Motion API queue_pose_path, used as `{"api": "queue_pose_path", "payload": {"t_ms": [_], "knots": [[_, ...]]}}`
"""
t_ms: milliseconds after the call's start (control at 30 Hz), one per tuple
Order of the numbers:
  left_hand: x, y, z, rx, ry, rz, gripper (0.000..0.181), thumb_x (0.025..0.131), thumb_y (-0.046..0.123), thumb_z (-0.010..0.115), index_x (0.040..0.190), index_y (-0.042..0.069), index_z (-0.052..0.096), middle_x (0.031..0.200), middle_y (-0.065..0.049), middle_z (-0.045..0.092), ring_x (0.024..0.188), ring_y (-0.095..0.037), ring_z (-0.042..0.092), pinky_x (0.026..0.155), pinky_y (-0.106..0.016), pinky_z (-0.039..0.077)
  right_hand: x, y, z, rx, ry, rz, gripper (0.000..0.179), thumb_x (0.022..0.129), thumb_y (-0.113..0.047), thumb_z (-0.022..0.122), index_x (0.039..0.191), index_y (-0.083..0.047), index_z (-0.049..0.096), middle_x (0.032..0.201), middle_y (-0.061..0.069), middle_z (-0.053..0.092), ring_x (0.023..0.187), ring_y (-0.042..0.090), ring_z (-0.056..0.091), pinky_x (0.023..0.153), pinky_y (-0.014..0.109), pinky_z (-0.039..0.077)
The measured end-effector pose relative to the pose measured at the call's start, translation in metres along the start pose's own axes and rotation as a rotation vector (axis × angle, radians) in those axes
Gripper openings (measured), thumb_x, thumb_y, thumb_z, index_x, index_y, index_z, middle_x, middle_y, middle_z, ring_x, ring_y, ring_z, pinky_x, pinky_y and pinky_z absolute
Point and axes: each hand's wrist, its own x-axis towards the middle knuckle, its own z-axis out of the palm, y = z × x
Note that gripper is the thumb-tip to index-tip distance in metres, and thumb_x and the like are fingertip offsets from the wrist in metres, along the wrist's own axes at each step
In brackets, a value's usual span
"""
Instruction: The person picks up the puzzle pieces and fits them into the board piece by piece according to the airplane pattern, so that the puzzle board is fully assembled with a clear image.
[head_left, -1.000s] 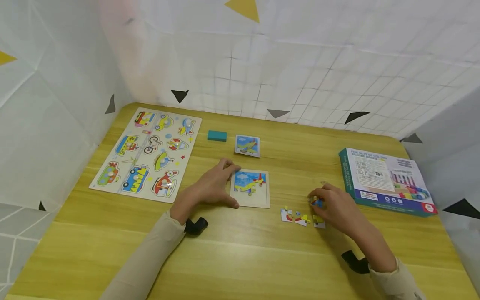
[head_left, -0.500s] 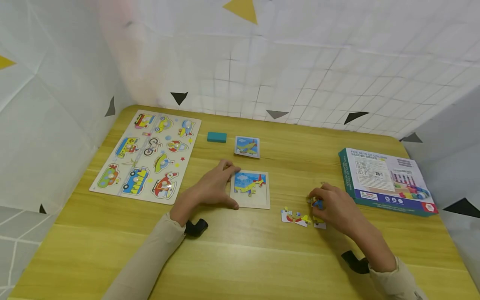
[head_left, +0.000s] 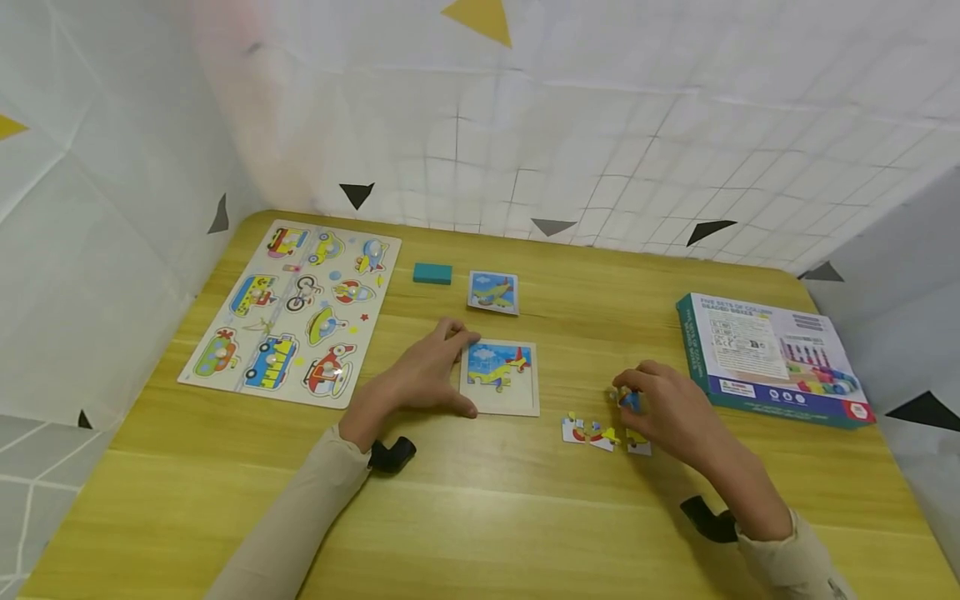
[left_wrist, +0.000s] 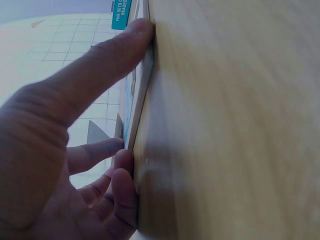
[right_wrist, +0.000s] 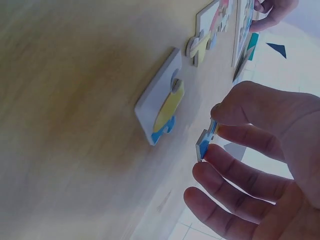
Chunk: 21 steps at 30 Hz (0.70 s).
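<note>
My left hand [head_left: 423,371] holds the left side of a small square puzzle tray [head_left: 531,402], partly filled with a yellow airplane picture. In the left wrist view the thumb [left_wrist: 107,67] lies along the tray's edge, with the index fingertip at its far corner. Between thumb and fingers, my right hand [head_left: 667,408] pinches a blue puzzle piece [right_wrist: 203,142], raised a little over the table. Beneath that hand lies a loose piece in white, yellow and blue [right_wrist: 162,100]. Several more loose pieces [head_left: 588,433] lie between it and the tray.
A picture card with an airplane [head_left: 492,292] and a teal block [head_left: 432,273] lie behind the tray. On the left is a large vehicle peg puzzle board [head_left: 292,308]. A boxed toy [head_left: 776,358] lies at the right, beyond my right hand.
My right hand has shifted slightly up and to the left with the puzzle piece. The left hand keeps its place on the tray.
</note>
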Motion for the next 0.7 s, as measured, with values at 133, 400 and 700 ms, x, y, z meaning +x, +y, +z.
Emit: {"api": "queue_pose_path", "payload": {"t_ms": [133, 400, 700], "knots": [[0.0, 0.001, 0.0, -0.002, 0.001, -0.002, 0.107, 0.062, 0.047, 0.094, 0.15, 0.014, 0.043, 0.142, -0.004, 0.034, 0.112, -0.022, 0.048, 0.099, -0.038, 0.043, 0.001, -0.002, -0.002, 0.011, -0.004, 0.003, 0.028, 0.076, -0.006, 0.081, 0.104, -0.005, 0.074, 0.09, 0.003, 0.063, 0.08, 0.021, 0.062, 0.064, 0.037, 0.049], [0.0, 0.0, 0.0, -0.008, 0.004, 0.001, 0.108, 0.062, 0.047, 0.095, 0.15, 0.014, 0.044, 0.141, -0.003, 0.034, 0.112, -0.021, 0.048, 0.099, -0.038, 0.042, 0.004, -0.008, -0.005, 0.036, -0.014, -0.017, 0.03, 0.078, -0.007, 0.082, 0.106, -0.005, 0.074, 0.094, 0.004, 0.063, 0.084, 0.024, 0.064, 0.068, 0.041, 0.051], [0.0, 0.0, 0.0, -0.004, 0.003, 0.003, 0.108, 0.062, 0.046, 0.095, 0.151, 0.014, 0.043, 0.142, -0.003, 0.034, 0.113, -0.021, 0.048, 0.099, -0.038, 0.042, 0.013, -0.021, -0.004, 0.055, -0.022, -0.051, 0.029, 0.078, -0.008, 0.083, 0.105, -0.006, 0.074, 0.094, 0.002, 0.065, 0.084, 0.021, 0.063, 0.071, 0.041, 0.052]]}}
